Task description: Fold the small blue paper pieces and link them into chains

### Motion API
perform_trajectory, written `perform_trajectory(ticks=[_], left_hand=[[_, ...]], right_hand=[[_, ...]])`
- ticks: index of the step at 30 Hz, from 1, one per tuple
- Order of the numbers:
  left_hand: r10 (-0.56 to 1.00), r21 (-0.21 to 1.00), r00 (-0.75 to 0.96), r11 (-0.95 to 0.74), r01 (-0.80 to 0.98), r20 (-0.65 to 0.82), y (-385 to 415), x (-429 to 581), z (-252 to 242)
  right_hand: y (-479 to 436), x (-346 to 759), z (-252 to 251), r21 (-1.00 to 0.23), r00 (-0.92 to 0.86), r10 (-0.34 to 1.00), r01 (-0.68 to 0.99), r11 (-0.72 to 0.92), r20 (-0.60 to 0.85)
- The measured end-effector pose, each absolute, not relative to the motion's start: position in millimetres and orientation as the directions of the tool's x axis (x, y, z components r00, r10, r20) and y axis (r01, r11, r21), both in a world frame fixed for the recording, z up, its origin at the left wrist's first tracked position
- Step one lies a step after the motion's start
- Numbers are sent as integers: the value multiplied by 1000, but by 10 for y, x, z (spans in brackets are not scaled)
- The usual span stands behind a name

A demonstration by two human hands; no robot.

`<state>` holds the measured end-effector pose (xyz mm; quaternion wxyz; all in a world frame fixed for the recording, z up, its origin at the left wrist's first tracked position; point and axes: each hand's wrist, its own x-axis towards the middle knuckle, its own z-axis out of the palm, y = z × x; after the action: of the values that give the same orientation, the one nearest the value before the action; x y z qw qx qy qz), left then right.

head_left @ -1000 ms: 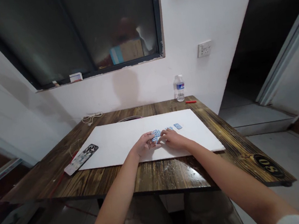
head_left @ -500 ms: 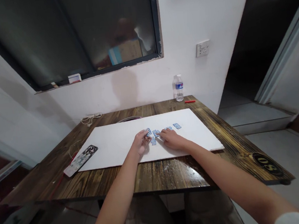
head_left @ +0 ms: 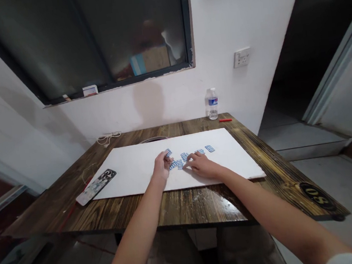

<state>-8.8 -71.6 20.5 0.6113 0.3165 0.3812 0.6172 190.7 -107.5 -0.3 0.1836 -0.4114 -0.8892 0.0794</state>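
My left hand (head_left: 162,167) stands on its fingertips over the white board (head_left: 129,172), pinching a small blue-and-white tile (head_left: 168,152) at its fingertips. My right hand (head_left: 202,166) lies low on the board with fingers apart, its fingertips beside a loose cluster of similar tiles (head_left: 179,164). Other tiles (head_left: 184,156) lie between my hands, and two more (head_left: 209,148) sit farther right, in a loose row. Their printed detail is too small to read.
The board lies on a dark wooden table (head_left: 185,208). A phone in a patterned case (head_left: 96,187) sits at its left edge. A coiled white cable (head_left: 108,138), a water bottle (head_left: 212,104) and a red stick (head_left: 225,120) lie along the back by the wall.
My left hand has moved left, and the tile at its fingertips has gone with it. The tiles between my hands now lie more spread out.
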Motion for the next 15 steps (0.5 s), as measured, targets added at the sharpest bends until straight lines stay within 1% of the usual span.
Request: perform_trajectory(ticks=[3, 6, 9, 12, 15], left_hand=[[996, 860, -56, 31, -510, -70, -714, -100, 200], [999, 861, -18, 26, -508, -41, -737, -87, 197], [1000, 882, 22, 0, -470, 12, -757, -68, 183], [997, 944, 62, -26, -328, 49, -773, -58, 167], [984, 989, 152, -76, -123, 95, -799, -55, 162]], right_hand=[[-1088, 1860, -72, -257, -583, 777, 734, 629, 237], [-1096, 1815, -118, -246, -570, 792, 753, 610, 220], [-1073, 1804, -114, -279, -526, 803, 755, 593, 280], [-1004, 1832, -74, -401, -417, 825, 729, 554, 382], [-918, 1872, -40, -596, -314, 828, 581, 555, 465]])
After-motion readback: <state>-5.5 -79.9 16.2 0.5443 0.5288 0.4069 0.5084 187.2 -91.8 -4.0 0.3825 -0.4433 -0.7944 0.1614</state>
